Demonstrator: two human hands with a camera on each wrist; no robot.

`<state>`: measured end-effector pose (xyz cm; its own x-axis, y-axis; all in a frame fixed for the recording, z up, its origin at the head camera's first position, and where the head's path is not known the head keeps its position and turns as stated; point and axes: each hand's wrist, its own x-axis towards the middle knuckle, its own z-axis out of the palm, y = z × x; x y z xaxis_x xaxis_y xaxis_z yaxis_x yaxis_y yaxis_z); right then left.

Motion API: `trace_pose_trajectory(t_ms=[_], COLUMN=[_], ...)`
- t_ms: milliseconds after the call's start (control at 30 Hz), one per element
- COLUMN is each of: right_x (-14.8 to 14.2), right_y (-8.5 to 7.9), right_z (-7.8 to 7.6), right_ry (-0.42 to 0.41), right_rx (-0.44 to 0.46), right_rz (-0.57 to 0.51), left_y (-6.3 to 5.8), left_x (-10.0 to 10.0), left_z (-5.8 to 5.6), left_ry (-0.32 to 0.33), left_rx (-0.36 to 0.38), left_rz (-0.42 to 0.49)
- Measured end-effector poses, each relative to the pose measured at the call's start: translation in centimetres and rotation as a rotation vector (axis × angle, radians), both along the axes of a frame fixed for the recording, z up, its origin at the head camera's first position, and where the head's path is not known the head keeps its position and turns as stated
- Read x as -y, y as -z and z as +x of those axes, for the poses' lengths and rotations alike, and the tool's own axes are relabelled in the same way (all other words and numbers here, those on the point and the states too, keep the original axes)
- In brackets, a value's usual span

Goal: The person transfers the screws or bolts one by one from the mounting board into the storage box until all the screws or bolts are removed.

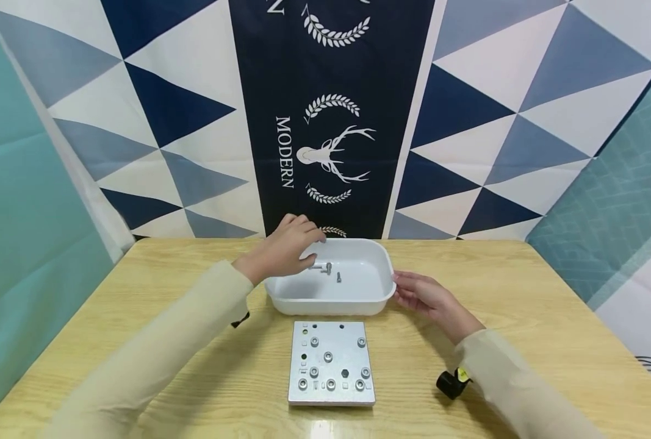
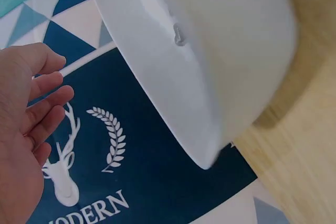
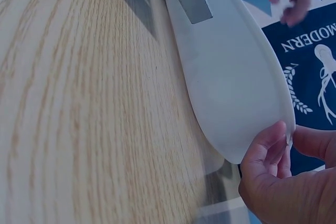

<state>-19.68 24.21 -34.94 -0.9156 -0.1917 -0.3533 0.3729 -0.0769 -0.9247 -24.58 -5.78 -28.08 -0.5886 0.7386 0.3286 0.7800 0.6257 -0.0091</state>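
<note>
White tray (image 1: 327,306) is set on the bench (image 1: 407,366), behind the metal block (image 1: 333,367); patterned cloth (image 1: 193,122) is hung at the back. Tray's right end is pinched at the rim by the right hand (image 1: 421,296), thumb and fingers clamped across the edge. Left hand (image 1: 289,247) is held over the tray's left end: grip apart, fingers loosely bent, nothing held.

Handling, as judged: tray looks like thin plastic, so light, stiff, easily slid. Glossy wall is probably slippery; best held at the rim, end or corner, not by the flat side. If only one end is lifted, contents would likely roll. Loose screws (image 1: 338,277) look like steel: hard, small, not fragile; best pinched across the head or shank with fingertips. Block is probably heavy and rigid; hold is best taken on opposite side edges.

Contents: a few screws are lying in the tray toward the back, one apart from a small cluster; exact count in the cluster cannot be told. Most of the visible tray floor is bare; the left end is partly hidden by the left hand. In the block, several round-headed screws (image 1: 327,356) are seated, mostly toward the front and right; some dark holes are left unfilled.
</note>
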Motion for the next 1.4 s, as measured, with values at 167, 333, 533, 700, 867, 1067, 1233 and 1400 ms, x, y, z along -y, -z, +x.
trace_pose_trajectory(t_ms=[167, 333, 533, 700, 867, 1067, 1233, 1400], right_x=[0.1, 0.2, 0.1, 0.2, 0.1, -0.2, -0.2, 0.0], right_y=[0.3, 0.2, 0.3, 0.3, 0.3, 0.1, 0.2, 0.1], right_z=[0.1, -0.1, -0.4, -0.4, -0.5, -0.6, -0.6, -0.5], right_ry=[0.002, 0.0, -0.009, -0.024, -0.026, -0.026, -0.023, -0.027], right_rx=[0.01, 0.005, 0.017, 0.026, 0.019, 0.025, 0.029, 0.025], right_rz=[0.004, -0.015, -0.057, -0.072, -0.091, -0.079, -0.069, -0.079], left_y=[1.6, 3.0, 3.9, 4.6, 5.0, 5.6, 6.2, 6.6], left_x=[2.0, 3.4, 4.1, 4.2, 4.0, 4.0, 4.1, 4.1], left_z=[3.1, 5.8, 8.9, 11.4, 13.4, 14.5, 14.7, 14.9], left_ry=[0.057, 0.095, 0.153, 0.198, 0.237, 0.282, 0.283, 0.279], left_rx=[-0.069, -0.075, -0.082, -0.089, -0.071, -0.116, -0.133, -0.148], left_rz=[0.032, 0.059, 0.078, 0.057, 0.01, -0.035, -0.036, -0.036])
